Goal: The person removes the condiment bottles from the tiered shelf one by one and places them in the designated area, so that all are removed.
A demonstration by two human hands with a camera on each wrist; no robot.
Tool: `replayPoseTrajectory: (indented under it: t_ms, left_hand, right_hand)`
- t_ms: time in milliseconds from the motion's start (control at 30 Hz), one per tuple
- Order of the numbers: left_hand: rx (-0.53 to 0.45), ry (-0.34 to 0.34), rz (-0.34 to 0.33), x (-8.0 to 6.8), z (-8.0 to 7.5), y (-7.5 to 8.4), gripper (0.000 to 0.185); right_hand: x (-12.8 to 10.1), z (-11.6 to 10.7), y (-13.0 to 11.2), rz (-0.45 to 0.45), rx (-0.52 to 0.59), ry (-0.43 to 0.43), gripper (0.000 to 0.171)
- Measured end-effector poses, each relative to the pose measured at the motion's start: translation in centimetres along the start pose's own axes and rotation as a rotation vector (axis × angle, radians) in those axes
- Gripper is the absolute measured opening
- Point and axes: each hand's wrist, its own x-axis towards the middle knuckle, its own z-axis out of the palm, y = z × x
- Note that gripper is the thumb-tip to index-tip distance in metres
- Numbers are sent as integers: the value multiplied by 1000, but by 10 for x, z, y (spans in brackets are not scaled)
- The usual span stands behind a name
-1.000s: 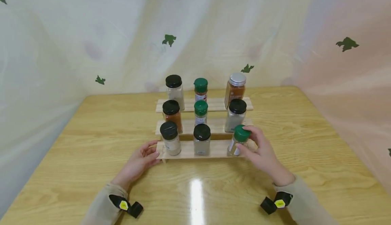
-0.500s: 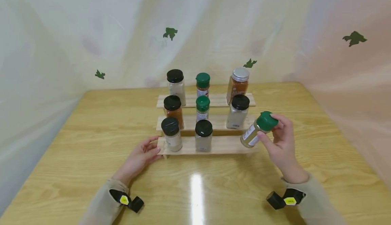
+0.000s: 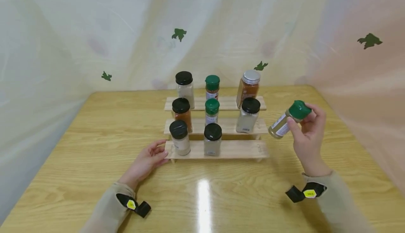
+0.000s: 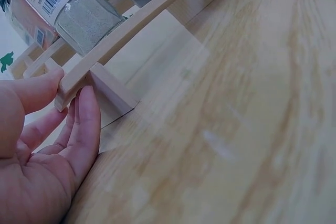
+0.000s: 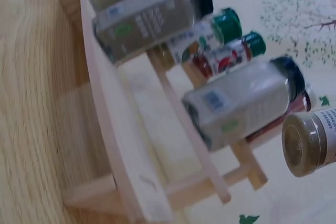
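Observation:
My right hand (image 3: 309, 136) holds a green-capped spice jar (image 3: 282, 124) tilted in the air, right of the wooden spice rack (image 3: 238, 149). Its base shows at the edge of the right wrist view; that hand itself is out of that view. With my left hand (image 3: 146, 162) I pinch the left end of the rack's front shelf, thumb above and fingers beneath, as the left wrist view shows. Closest to that hand stands a black-capped jar (image 3: 181, 142) of pale powder. Another black-capped jar (image 3: 212, 143) stands mid-shelf.
On the middle shelf are an orange-brown spice jar (image 3: 182, 115), a green-capped jar (image 3: 212, 111) and a black-capped jar (image 3: 248, 117). A silver-capped jar (image 3: 249, 89) stands at the top right. The wooden table (image 3: 104, 127) reaches back to a patterned curtain (image 3: 133, 32).
My right hand has lifted the green-capped jar off the front shelf's right end and carried it up and to the right. The left hand keeps its hold on the rack.

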Motion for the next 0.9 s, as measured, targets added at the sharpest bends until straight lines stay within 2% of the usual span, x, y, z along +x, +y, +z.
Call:
replayPoseTrajectory:
  t_ms: [167,267,367,467,733,900]
  left_hand:
    - [8,24,-24,-3,-1,-2,54]
    - [9,24,-24,-3,-1,-2,54]
    - [6,14,-19,-2,-1,0,54]
    - [3,9,-14,-1,0,1,55]
    - [12,16,-18,1,0,3,54]
    - [16,21,-21,0,1,2,54]
  right_hand:
    - [3,-7,15,121,-290,-58,47]
    - [4,-8,26,227,-383,-77,50]
    - [5,-12,36,313,-434,-85,51]
    - [7,-16,46,357,-478,-98,53]
    - [12,-25,64,385,-632,-191,54]
    - [12,-26,78,400,-656,-250,51]
